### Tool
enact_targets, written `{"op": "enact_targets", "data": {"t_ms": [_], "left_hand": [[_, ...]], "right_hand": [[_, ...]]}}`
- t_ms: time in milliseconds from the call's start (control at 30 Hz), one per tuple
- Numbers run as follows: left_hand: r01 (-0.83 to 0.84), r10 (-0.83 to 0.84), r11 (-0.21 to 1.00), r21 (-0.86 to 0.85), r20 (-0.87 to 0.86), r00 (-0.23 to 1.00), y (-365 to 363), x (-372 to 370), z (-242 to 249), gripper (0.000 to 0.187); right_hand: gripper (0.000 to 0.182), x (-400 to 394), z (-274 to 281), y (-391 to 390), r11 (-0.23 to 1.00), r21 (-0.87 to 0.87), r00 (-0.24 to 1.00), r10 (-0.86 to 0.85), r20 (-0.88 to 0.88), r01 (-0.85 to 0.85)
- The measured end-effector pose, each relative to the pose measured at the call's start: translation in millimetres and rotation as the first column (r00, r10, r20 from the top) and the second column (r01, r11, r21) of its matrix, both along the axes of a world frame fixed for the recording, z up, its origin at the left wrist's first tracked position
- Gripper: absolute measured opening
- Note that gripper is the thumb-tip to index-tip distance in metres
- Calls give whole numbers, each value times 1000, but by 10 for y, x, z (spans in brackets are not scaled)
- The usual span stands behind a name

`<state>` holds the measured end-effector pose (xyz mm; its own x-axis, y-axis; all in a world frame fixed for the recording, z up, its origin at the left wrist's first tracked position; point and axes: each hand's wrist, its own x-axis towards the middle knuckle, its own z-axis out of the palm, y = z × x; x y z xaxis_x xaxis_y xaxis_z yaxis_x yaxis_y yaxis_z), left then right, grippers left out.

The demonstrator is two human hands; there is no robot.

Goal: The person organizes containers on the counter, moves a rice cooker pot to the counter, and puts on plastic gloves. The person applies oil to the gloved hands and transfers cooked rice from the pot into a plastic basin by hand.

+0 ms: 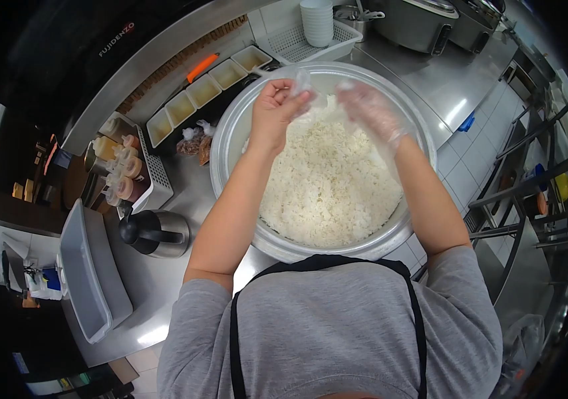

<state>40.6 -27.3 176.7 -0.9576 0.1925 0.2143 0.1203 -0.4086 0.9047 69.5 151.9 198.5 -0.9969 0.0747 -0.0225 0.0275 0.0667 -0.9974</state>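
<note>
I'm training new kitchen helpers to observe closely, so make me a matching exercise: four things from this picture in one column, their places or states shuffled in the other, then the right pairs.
Column one
1. Right hand
2. Rice
3. Left hand
4. Stack of white dishes

Column two
A. Bare, pinching clear plastic
B. Standing in a white basket
C. Covered by a clear plastic glove
D. Inside the large round metal pot

Right pairs: 1-C; 2-D; 3-A; 4-B
</note>
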Motion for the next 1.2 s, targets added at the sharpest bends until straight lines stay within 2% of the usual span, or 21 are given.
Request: {"op": "enact_targets", "data": {"t_ms": [33, 100, 233, 300, 433, 467, 500, 533, 600, 633, 667, 733, 767, 800, 867, 900, 967, 1033, 1067, 1133, 1200], "left_hand": [[2, -2, 1000, 3, 0, 1000, 49, 18, -18, 22], [47, -46, 999, -8, 50, 998, 107, 65, -69, 22], [110, -103, 994, -28, 174, 979, -87, -33, -67, 28], [12, 16, 991, -135, 199, 980, -195, -111, -90, 25], [-81, 108, 945, -316, 72, 992, -192, -118, -35, 22], [-545, 363, 735, -404, -444, 819, -159, -100, -6, 19], [-892, 382, 400, -212, -846, 372, -123, -51, 51, 17], [-893, 382, 399, -210, -847, 370, -91, 35, 121, 17], [-595, 100, 691, -409, -762, 640, -19, 208, 209, 14], [-494, -12, 684, -537, -685, 728, 33, 193, 83, 14], [-496, -9, 685, -534, -686, 727, 25, 150, -7, 14], [-209, -43, 750, -627, -362, 931, 9, 110, -38, 14], [-117, 2, 909, -400, -277, 961, 15, 77, -49, 12], [-118, 0, 908, -402, -280, 960, 18, 65, -25, 12], [-72, 50, 991, -109, -194, 980, 38, 49, 10, 9], [-72, 66, 997, -31, -166, 984, 36, 50, 38, 9], [-139, 127, 989, -46, -197, 972, 41, 41, 31, 13], [-207, 189, 977, -58, -229, 955, -83, -73, -27, 16], [145, -132, 984, 107, -122, 984, -289, -210, -96, 23], [455, -455, 839, 297, -73, 887, -346, -220, -72, 29], [-27, -82, 920, 392, 259, 962, -213, -166, -66, 38]], "right_hand": [[34, -1, 4, -34, 1000, 3, 1000, -2, 0, 2], [33, 7, 10, -159, 859, 432, 956, 293, 23, -274], [32, -143, -161, 22, 917, 240, 930, 351, -104, -319], [28, -145, -127, 94, 986, 157, 987, 82, -135, -60], [18, -229, -132, 215, 949, 311, 983, 109, -147, -59], [20, -197, -84, 227, 908, 418, 975, 83, -206, 11], [23, -154, -34, 202, 853, 516, 962, 67, -265, 83], [23, -146, -46, 176, 853, 515, 961, 68, -267, 83], [12, -128, -90, 106, 845, 532, 850, 239, -469, 56], [12, -53, -84, 27, 845, 532, 851, 240, -467, 53], [11, 41, -62, -64, 826, 562, 811, 295, -505, 50], [11, 137, 24, -153, 806, 591, 762, 353, -542, 47], [13, 169, 76, -175, 646, 761, 731, 490, -476, 62], [15, 180, 108, -192, 451, 888, 701, 604, -379, 91], [17, 143, -36, -265, 482, 874, 672, 626, -396, 65], [18, 145, -70, -302, 561, 818, 613, 604, -510, 127], [19, 143, -69, -315, 637, 750, 541, 574, -615, 178], [8, 131, -21, -264, 518, 850, 681, 590, -434, 94], [8, 127, -30, -274, 517, 851, 680, 592, -433, 93], [10, 129, -61, -288, 570, 820, 652, 602, -461, 53], [10, 112, -47, -266, 580, 809, 657, 577, -486, 89]]}}
